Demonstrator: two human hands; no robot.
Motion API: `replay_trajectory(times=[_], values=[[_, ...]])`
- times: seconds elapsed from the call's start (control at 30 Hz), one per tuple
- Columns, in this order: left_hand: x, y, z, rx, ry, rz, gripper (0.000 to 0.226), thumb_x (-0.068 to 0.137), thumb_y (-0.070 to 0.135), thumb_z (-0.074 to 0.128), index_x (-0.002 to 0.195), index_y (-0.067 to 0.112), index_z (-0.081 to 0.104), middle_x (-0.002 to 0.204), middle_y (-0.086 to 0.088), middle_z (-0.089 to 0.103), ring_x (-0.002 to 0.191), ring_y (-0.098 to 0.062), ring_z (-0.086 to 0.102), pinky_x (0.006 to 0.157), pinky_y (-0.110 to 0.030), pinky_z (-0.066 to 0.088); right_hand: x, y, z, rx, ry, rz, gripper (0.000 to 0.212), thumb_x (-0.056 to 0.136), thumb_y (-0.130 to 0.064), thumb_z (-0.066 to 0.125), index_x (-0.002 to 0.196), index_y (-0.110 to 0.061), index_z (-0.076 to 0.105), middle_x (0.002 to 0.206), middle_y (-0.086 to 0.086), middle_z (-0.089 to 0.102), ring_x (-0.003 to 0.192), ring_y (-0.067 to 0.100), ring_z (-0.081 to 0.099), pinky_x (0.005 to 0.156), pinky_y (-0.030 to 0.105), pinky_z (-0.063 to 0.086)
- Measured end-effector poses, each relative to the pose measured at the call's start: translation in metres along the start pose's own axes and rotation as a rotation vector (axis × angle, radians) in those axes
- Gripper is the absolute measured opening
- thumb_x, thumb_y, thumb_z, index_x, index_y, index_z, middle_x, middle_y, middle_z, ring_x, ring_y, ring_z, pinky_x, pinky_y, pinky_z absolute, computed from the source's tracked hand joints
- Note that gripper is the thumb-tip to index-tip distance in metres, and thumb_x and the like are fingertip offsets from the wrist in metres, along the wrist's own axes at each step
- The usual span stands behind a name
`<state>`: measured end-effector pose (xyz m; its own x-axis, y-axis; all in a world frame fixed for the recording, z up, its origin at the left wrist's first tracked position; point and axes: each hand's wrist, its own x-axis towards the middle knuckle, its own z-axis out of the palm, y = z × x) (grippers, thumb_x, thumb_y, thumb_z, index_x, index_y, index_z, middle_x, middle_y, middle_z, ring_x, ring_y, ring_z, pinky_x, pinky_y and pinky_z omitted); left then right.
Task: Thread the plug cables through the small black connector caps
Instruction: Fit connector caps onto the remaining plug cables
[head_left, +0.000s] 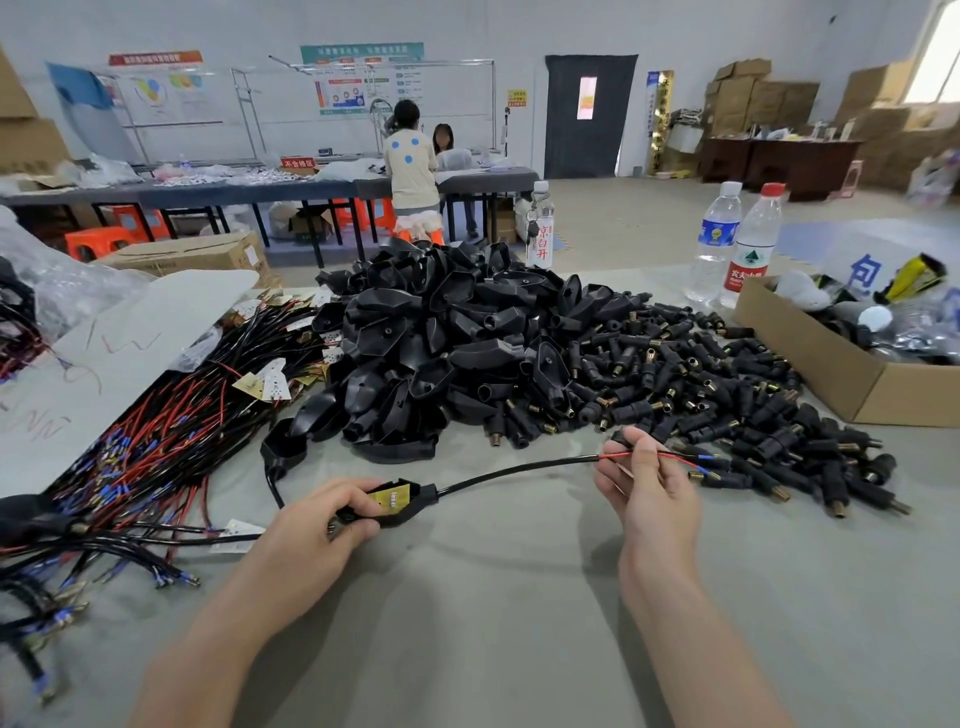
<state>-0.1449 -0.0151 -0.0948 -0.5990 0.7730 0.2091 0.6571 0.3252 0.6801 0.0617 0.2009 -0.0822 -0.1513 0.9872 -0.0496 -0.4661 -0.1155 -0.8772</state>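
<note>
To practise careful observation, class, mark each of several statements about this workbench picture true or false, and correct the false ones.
1. The left hand grips a plug housing with a yellow board in it. True.
2. The right hand is empty. False: it pinches the red wires at the end of the cable.
3. The connector caps lie heaped to the right of the larger black housings. True.
4. The cardboard box is closed. False: it stands open, with things inside.
</note>
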Motion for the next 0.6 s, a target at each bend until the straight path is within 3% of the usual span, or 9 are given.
replay_trajectory(times=[0.17, 0.3, 0.4, 0.6], values=[[-0.001, 0.001, 0.001, 0.038, -0.003, 0.004, 0.025, 0.093, 0.021, 0.069, 0.094, 0.044, 0.059, 0.119, 0.048, 0.052, 0.112, 0.011, 0.055, 0.092, -0.021, 0.041, 0.0, -0.001, -0.001, -0.002, -0.011, 0.012, 0.021, 0.105, -0.025, 0.048, 0.101, -0.021, 0.068, 0.09, 0.001, 0.067, 0.072, 0.013, 0.067, 0.057, 0.016, 0.055], [-0.004, 0.012, 0.006, 0.114, 0.013, 0.043, 0.028, 0.094, 0.031, 0.066, 0.111, 0.048, 0.053, 0.128, 0.034, 0.052, 0.123, 0.005, 0.05, 0.103, -0.027, 0.04, 0.0, -0.001, -0.002, 0.01, -0.019, 0.017, 0.021, 0.105, -0.025, 0.048, 0.104, -0.019, 0.068, 0.088, 0.002, 0.066, 0.07, 0.011, 0.069, 0.058, 0.016, 0.056], [-0.006, 0.027, 0.02, 0.229, 0.12, 0.138, 0.044, 0.094, 0.042, 0.061, 0.136, 0.034, 0.049, 0.138, 0.023, 0.046, 0.131, 0.001, 0.04, 0.111, -0.029, 0.032, 0.0, -0.001, -0.002, 0.015, -0.034, 0.022, 0.022, 0.105, -0.025, 0.048, 0.11, -0.016, 0.067, 0.085, 0.002, 0.067, 0.068, 0.009, 0.071, 0.057, 0.017, 0.055], [0.0, 0.065, 0.059, 0.355, 0.162, 0.297, 0.042, 0.099, 0.041, 0.05, 0.134, 0.019, 0.06, 0.132, 0.007, 0.061, 0.126, -0.015, 0.053, 0.111, -0.032, 0.031, -0.002, -0.002, -0.001, -0.002, -0.042, 0.017, 0.021, 0.106, -0.025, 0.047, 0.101, -0.022, 0.067, 0.083, 0.001, 0.07, 0.072, 0.012, 0.073, 0.057, 0.018, 0.056]])
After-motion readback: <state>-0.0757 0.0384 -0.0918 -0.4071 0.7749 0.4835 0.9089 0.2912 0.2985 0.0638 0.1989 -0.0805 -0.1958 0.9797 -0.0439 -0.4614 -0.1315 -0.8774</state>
